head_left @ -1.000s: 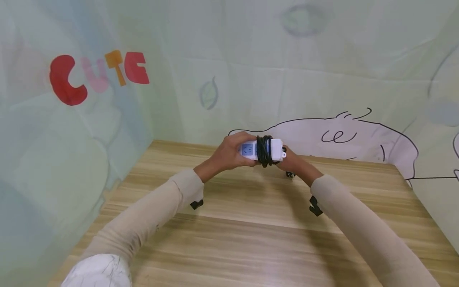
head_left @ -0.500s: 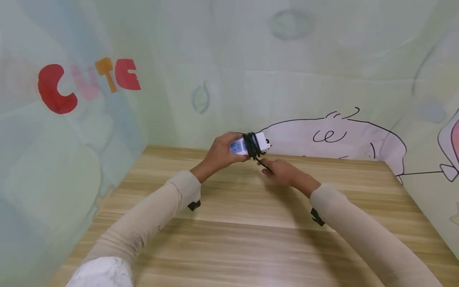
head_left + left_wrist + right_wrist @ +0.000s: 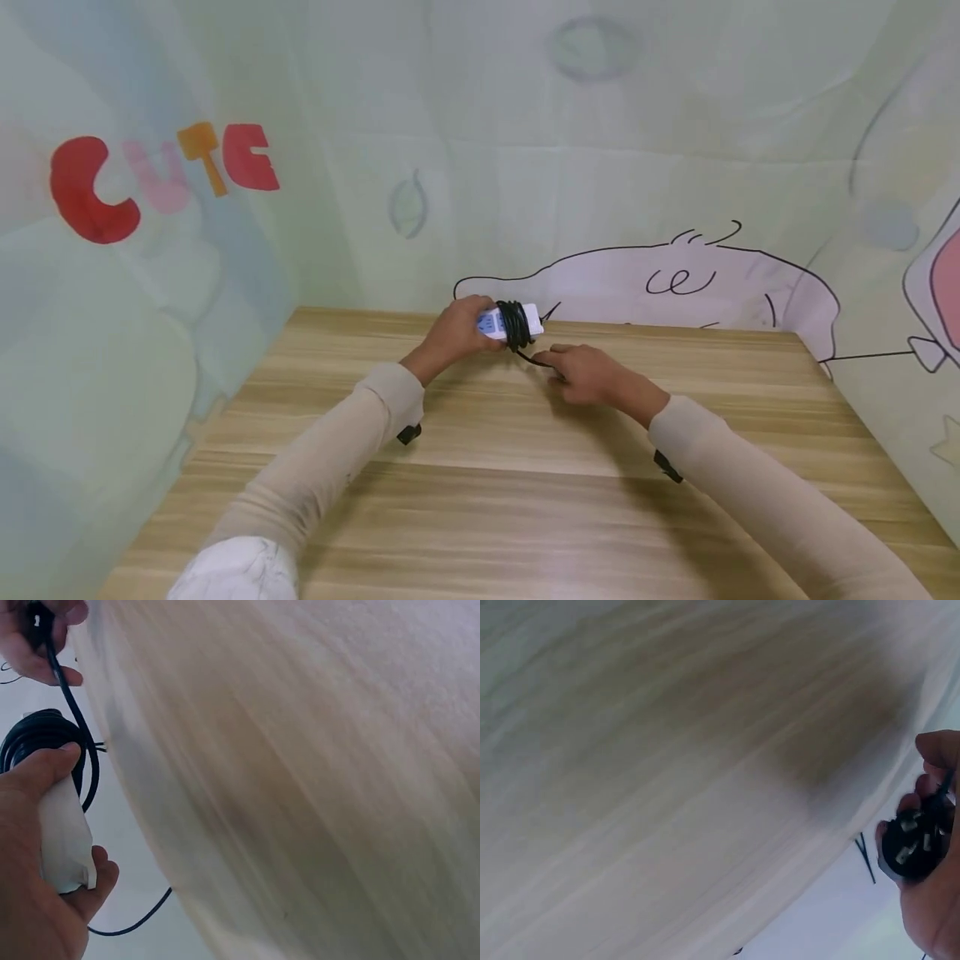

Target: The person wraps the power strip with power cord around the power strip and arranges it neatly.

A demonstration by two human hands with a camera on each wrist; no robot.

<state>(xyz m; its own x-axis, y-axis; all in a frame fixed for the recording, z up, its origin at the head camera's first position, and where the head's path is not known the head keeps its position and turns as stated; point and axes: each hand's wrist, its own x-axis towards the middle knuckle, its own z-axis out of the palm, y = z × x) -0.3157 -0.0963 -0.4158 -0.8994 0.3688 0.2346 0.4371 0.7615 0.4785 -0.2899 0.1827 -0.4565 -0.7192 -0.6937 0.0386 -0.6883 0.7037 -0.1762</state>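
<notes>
In the head view, my left hand (image 3: 452,327) grips one end of a white power strip (image 3: 533,317) with blue socket faces. Black cord (image 3: 514,325) is wound several times around its middle. The left wrist view shows my thumb lying against the cord coils (image 3: 46,733) and fingers behind the white strip (image 3: 66,836). A loose length of cord runs from the coils to my right hand (image 3: 588,374), a little to the right and nearer to me. That hand holds the cord's black plug (image 3: 911,847), its metal prongs visible in the right wrist view.
A wood-grain table (image 3: 480,517) extends beneath both hands. Behind it hangs a pale printed backdrop (image 3: 480,192) with cartoon lines, and a side panel bears the letters CUTE (image 3: 251,158). A dark strap piece (image 3: 667,467) hangs below the right sleeve.
My right hand has moved away from the strip towards me, drawing out a length of cord. The left hand has shifted slightly left and lower with the power strip.
</notes>
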